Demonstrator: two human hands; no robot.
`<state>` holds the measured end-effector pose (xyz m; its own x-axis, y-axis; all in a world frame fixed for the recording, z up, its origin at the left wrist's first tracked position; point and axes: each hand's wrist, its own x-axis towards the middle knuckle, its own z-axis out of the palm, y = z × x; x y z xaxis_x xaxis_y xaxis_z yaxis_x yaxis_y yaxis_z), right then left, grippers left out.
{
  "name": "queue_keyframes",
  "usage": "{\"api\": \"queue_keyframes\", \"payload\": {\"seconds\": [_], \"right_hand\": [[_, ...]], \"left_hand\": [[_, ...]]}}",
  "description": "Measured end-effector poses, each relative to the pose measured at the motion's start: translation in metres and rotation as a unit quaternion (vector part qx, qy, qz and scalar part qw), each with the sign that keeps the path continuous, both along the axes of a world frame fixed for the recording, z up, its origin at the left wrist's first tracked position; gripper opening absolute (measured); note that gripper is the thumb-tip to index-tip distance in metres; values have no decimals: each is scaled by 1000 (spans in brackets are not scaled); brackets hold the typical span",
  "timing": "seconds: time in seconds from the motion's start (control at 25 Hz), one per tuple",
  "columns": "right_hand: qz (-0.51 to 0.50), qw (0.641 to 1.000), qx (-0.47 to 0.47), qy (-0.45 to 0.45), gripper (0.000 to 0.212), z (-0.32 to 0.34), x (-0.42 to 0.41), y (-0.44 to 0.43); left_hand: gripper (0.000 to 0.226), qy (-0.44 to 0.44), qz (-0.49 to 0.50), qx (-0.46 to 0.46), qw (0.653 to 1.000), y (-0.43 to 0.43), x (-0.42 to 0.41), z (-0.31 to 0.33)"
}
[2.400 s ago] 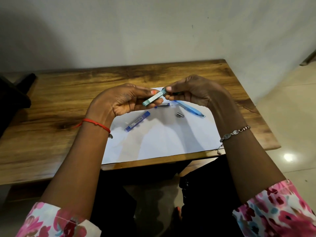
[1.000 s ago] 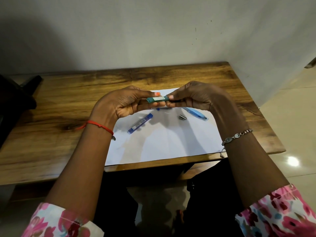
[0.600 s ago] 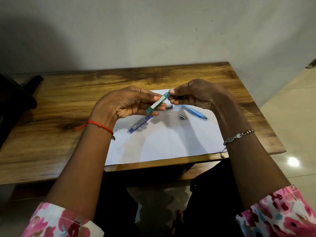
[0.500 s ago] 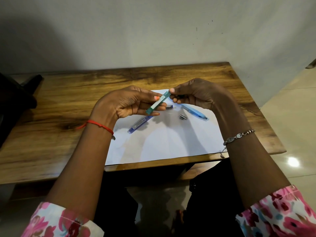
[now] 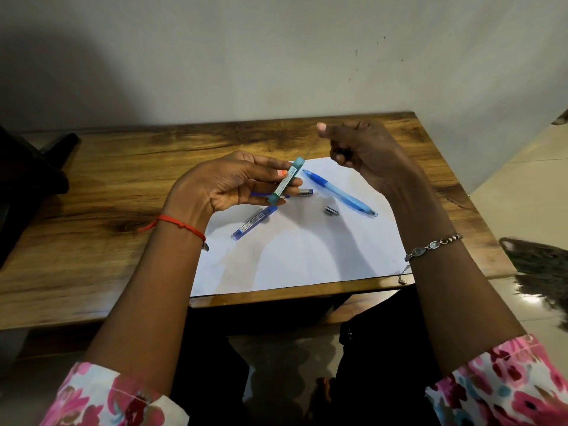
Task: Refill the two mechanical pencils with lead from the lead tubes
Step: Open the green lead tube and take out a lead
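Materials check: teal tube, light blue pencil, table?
Teal tube: translucent plastic by the look, white printed label on its side. Light blue pencil: glossy see-through plastic barrel, with a darker blue grip that may be rubber. Table: wood or wood veneer, visible grain and knots, slight sheen.

Both forearms are bare from the wrist almost to the elbow, where short sleeves begin — a white fabric printed with pink, red and a few pale blue flowers, the left sleeve (image 5: pixel 101 395) ending in a plain hemmed cuff, the right sleeve (image 5: pixel 504 382) in the same print. The left hand (image 5: pixel 227 182) carries a thin red thread bracelet (image 5: pixel 181 224) at the wrist, a small knot or charm hanging from its end. The right hand (image 5: pixel 365 152) has a silver chain bracelet (image 5: pixel 433 245) with oval links and beads — a little pendant dangles below it. One thumbnail on the left hand is painted orange.
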<state>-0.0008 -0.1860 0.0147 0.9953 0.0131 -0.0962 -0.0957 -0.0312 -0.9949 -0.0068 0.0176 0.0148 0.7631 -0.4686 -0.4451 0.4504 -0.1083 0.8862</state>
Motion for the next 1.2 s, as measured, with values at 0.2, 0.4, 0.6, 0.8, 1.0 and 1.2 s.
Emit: {"api": "queue_keyframes", "payload": {"seconds": [0.2,0.4,0.6,0.8,1.0,1.2], "right_hand": [[-94,994,45,-33,18,1,3,-10],[-7,999,-34,-16,27,-2,0,3],[-4,999,-26,-24,16,-5,1,6],[25,999,-40,-21,16,-6,1,7],[66,995,72,12,24,-4,6,0],[116,986,114,-33,17,-3,3,-6]], "left_hand": [[20,-35,7,-5,999,4,2,1],[20,-45,3,-34,998,-1,0,0],[19,-60,-22,-8,998,-3,-1,1],[17,-67,-26,13,997,-4,-1,1],[16,-50,15,15,999,-2,1,-2],[15,-48,46,20,998,-2,2,-2]]}}
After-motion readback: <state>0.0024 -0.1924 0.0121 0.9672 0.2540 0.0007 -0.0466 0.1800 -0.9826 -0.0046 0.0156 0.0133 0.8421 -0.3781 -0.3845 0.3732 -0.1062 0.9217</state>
